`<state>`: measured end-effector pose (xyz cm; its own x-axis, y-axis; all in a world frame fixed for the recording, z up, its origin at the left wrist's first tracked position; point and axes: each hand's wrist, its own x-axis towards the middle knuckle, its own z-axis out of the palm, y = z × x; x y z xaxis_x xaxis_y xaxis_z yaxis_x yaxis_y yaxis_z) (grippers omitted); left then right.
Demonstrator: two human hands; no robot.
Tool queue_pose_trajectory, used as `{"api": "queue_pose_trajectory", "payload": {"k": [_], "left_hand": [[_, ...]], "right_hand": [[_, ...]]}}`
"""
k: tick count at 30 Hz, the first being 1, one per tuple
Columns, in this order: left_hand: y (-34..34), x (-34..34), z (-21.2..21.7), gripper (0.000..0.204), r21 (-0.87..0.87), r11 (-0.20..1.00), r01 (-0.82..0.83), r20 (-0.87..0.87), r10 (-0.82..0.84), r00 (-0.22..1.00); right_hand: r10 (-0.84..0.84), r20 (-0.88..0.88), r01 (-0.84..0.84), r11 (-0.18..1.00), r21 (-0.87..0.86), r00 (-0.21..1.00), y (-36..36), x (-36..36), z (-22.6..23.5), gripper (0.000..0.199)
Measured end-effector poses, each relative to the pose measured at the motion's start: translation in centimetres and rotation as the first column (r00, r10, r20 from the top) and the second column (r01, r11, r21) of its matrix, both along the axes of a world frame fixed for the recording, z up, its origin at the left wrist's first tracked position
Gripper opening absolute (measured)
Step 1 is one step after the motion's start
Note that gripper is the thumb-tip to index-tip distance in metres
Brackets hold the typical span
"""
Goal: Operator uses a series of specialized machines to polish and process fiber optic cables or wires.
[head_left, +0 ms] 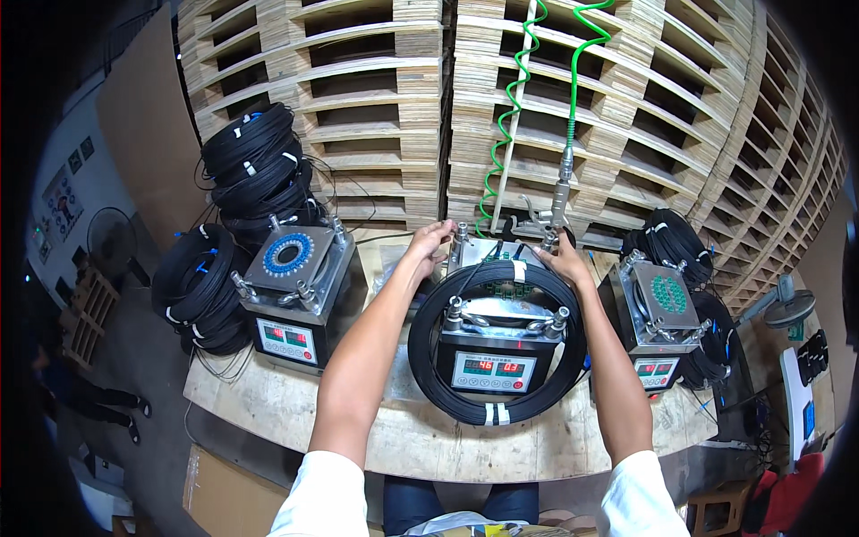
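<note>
Cable coil (420, 349) rings the front of the control unit (501, 345), frame centre. Left hand (429, 244): part-open, apparently empty; right hand (566, 262): curled, grip not discernible. Keep coil evenly seated.

A white-banded black cable coil (423, 349) loops around the middle machine (490, 350).

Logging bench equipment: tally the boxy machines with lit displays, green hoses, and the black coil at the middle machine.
Boxy machines: 3 (left, middle, right)
Green hoses: 2 (left, right)
Black coil at middle machine: 1
Total: 6
</note>
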<state>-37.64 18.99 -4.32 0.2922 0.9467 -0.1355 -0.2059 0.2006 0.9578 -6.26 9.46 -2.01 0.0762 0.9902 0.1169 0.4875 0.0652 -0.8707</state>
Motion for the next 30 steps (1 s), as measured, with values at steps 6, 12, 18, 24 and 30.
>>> {"api": "queue_pose_trajectory", "payload": {"k": [6, 12, 18, 24, 30], "left_hand": [[-3.3, -0.6, 3.1, 0.036, -0.022, 0.959, -0.282, -0.193, 0.272, 0.943], [-16.2, -0.4, 8.5, 0.019, 0.874, 0.473, -0.115, -0.149, 0.484, 0.862], [-25.2, -1.6, 6.9, 0.036, 0.814, 0.455, 0.361, -0.579, 0.584, 0.569], [-23.0, -5.8, 3.9, 0.021, 0.842, 0.499, 0.206, -0.380, 0.277, 0.882], [-22.3, -7.1, 2.8, 0.022, 0.827, 0.543, 0.145, -0.304, 0.216, 0.928]], "right_hand": [[-0.002, 0.029, 0.001, 0.999, 0.033, 1.000, 0.9, -1.2, -0.3, 0.099], [-0.045, 0.069, 0.042, 0.998, 0.051, 0.997, 0.5, 0.2, -0.8, 0.095], [-0.088, 0.286, 0.019, 0.972, 0.236, 0.954, 0.7, 1.6, -1.7, 0.085], [-0.020, -0.061, 0.037, 0.956, 0.293, 0.998, -8.2, -2.3, 3.0, 0.056], [-0.409, -0.093, 0.380, 0.710, 0.593, 0.908, -19.1, -7.4, 3.9, 0.028]]}}
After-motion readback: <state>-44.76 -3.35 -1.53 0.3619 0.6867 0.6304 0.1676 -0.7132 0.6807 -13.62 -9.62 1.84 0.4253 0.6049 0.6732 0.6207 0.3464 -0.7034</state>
